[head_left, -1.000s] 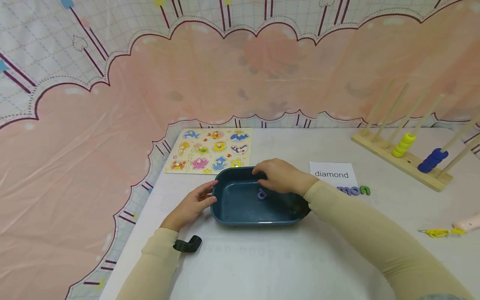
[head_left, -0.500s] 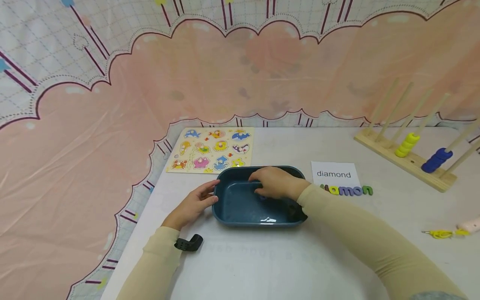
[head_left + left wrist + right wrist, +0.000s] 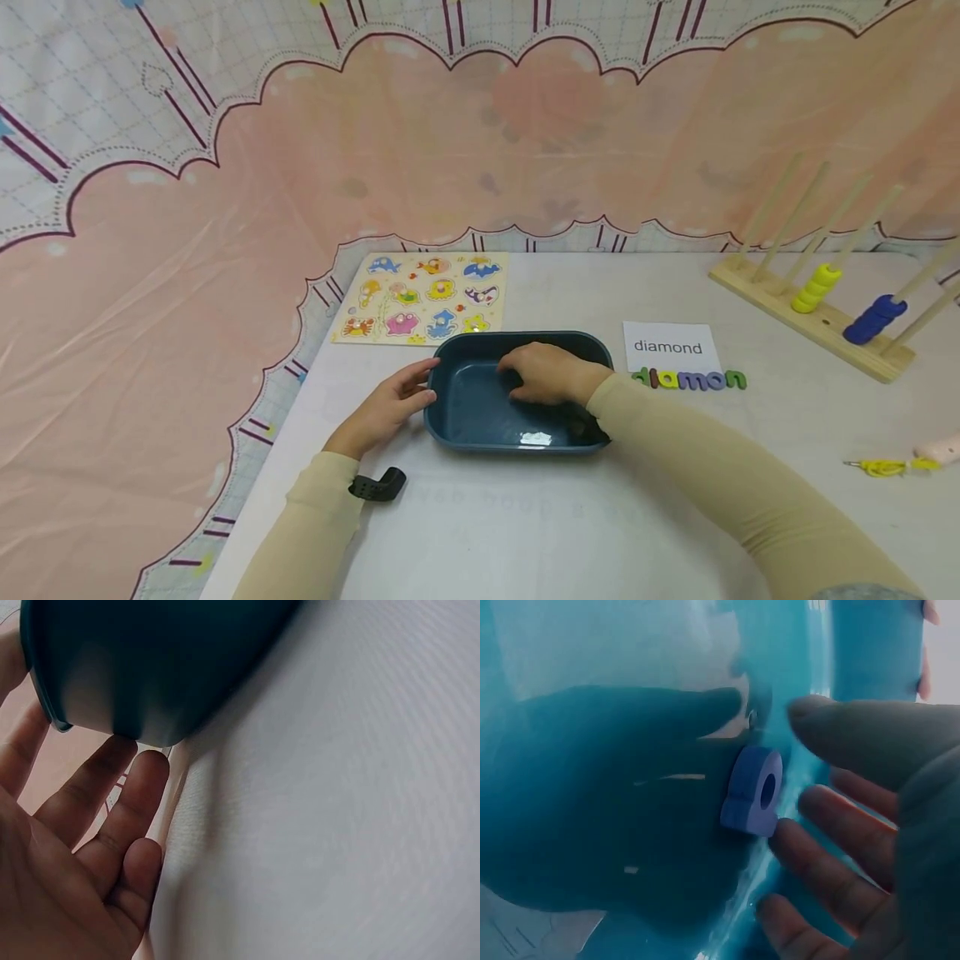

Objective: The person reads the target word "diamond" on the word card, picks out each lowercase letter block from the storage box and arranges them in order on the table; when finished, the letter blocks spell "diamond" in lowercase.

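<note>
A dark teal tray (image 3: 465, 425) sits on the white table. At its left end, my left hand (image 3: 386, 408) touches the outer wall and rim with relaxed fingers; the left wrist view shows the fingertips (image 3: 154, 769) right by the wall. My right hand (image 3: 547, 372) reaches down inside the tray. In the right wrist view a purple letter d (image 3: 754, 791) stands on the tray floor between the spread thumb and fingers, one fingertip right at its edge. From the head view that letter is hidden under the hand.
Right of the tray lies a card (image 3: 667, 343) reading "diamond", with colourful letters (image 3: 693, 380) spelling "diamon" along its lower edge. Behind the tray is a sea-animal puzzle board (image 3: 420, 300). A wooden bead stacker (image 3: 813, 321) and a yellow cord (image 3: 888, 467) are farther right.
My right hand has lowered from the tray's far rim toward its floor and now covers the purple letter in the head view. The left hand has stayed at the tray's left end.
</note>
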`<state>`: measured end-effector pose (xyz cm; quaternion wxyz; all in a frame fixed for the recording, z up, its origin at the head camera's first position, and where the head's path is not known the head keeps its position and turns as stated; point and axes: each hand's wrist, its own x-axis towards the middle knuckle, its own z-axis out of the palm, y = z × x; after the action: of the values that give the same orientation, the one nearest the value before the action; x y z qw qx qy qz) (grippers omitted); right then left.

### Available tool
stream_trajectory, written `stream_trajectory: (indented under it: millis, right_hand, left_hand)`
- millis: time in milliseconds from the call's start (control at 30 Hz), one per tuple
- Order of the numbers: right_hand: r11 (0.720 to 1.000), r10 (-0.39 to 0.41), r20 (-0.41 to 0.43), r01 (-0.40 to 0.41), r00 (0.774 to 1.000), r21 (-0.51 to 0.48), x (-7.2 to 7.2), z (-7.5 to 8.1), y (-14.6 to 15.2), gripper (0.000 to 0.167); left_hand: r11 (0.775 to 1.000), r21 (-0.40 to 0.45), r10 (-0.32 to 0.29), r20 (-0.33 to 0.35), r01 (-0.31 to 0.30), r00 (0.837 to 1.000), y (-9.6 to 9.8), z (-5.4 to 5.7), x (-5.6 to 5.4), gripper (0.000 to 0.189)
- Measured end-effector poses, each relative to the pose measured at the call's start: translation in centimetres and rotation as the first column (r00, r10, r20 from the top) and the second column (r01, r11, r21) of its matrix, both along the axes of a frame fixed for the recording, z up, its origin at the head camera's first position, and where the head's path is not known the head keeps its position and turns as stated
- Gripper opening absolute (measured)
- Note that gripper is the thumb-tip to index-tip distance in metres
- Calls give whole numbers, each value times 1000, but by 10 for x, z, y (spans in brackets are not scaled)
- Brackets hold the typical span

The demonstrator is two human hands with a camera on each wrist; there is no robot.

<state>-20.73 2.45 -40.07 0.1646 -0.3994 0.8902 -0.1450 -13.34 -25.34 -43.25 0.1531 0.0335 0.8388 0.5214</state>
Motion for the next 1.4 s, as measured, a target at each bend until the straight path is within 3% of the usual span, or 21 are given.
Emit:
stream_trajectory:
  millis: [433, 767, 1400]
  right_hand:
    - [997, 50, -12, -49, 999, 57, 4, -5, -5, 42]
    - [994, 103, -27, -102, 994, 45, 6, -3, -7, 36]
    - [996, 80, -22, -79, 997, 51, 2, -4, -6, 35]
  left_hand:
    - [1000, 16, -6, -19, 7, 1000, 1, -1, 2, 59]
    - [1000, 23, -6, -22, 6, 1000, 1, -2, 2, 60]
    - [1000, 27, -1, -11, 1, 1000, 1, -2, -1, 61]
